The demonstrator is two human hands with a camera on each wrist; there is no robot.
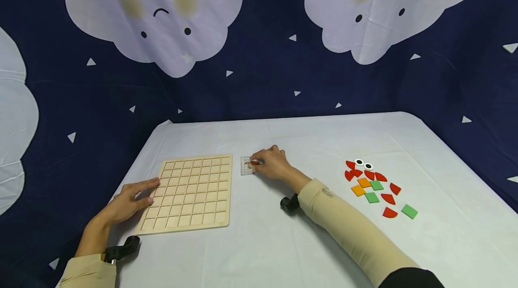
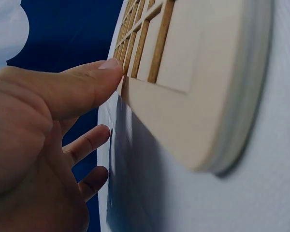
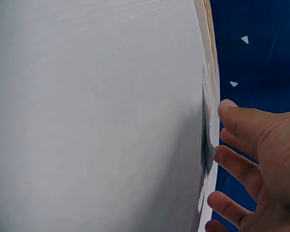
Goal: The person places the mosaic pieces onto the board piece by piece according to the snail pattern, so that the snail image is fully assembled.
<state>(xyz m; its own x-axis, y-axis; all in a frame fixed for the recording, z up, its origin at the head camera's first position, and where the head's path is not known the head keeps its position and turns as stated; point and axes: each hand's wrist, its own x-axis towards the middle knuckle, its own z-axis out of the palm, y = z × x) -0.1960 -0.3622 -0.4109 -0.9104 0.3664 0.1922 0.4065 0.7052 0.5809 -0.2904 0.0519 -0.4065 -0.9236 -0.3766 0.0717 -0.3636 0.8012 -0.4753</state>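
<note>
A square wooden board (image 1: 194,226) with a grid of shallow cells lies at the left of the table. My left hand (image 1: 129,199) rests on its left edge, thumb and fingers spread. In the left wrist view the thumb (image 2: 94,87) touches the board's rim (image 2: 183,130). Right of the board lies a small card (image 1: 245,166) printed with a grid and a coloured picture. My right hand (image 1: 273,163) is over the card's right side, covering part of it. The right wrist view shows these fingers (image 3: 239,166) apart, near the card, which appears edge-on.
At the right of the white-clothed table (image 1: 259,252) lie several red quarter-round pieces (image 1: 390,213), orange squares (image 1: 358,190), green squares (image 1: 409,211) and two white eye discs (image 1: 368,166). A dark blue cloth (image 1: 267,18) with clouds hangs behind.
</note>
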